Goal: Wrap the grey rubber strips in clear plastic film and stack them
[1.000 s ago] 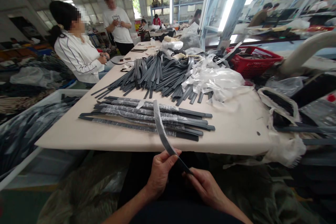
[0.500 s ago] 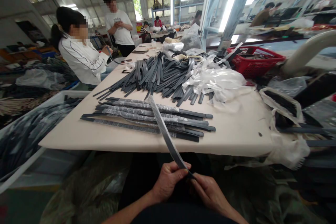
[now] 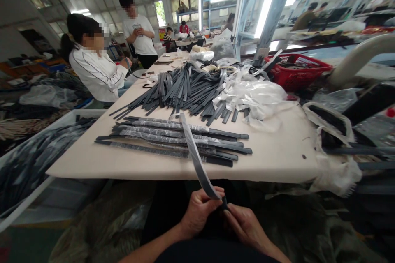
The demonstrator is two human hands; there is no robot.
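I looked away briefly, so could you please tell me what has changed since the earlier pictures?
The left hand has come closer to the right hand along the dark strip, so less of it shows between them. Nothing was taken up or let go: both hands keep their grip. The wrapped strips and the loose pile lie as before on the table.

One left hand (image 3: 199, 211) and one right hand (image 3: 243, 222) hold one strip (image 3: 196, 164). One desk (image 3: 277, 154) bears at least five wrapped strips (image 3: 148, 134), overlapping too much for an exact count, and one heap of loose strips (image 3: 185, 86), too many to count. There are one red basket (image 3: 286, 80), one white bin (image 3: 27, 204) and two nearby people (image 3: 92, 73).
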